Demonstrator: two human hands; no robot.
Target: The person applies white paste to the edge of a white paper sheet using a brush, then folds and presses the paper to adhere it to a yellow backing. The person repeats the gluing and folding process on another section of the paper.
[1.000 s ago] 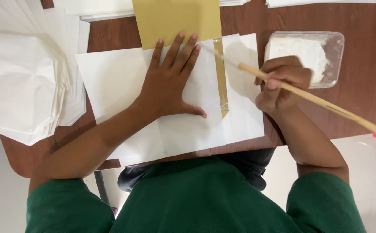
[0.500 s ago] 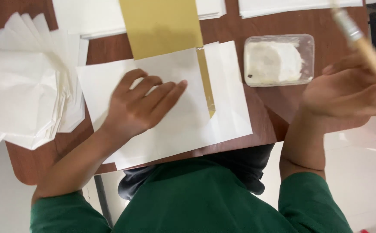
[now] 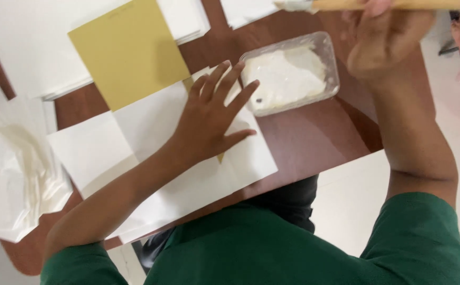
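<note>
Where brown table (image 3: 314,132) meets pale floor, left hand (image 3: 209,119) lies flat, fingers spread, on white sheet (image 3: 151,158). Beyond fingertips: clear tub of white paste (image 3: 288,74), mustard paper (image 3: 129,53). Right hand (image 3: 386,37) fingers curled round wooden brush (image 3: 378,5) above tub.

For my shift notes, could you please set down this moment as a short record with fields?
Left hand: left hand flat, fingers spread, pressing on the white paper sheet
Right hand: right hand raised at the top edge, grip closed on a wooden-handled brush
Paste: clear plastic tray of white paste, beside the left fingertips
Coloured sheet: mustard-yellow paper, partly under the white sheet
Stacks: white paper pile at left
Surface: brown wooden table
</note>
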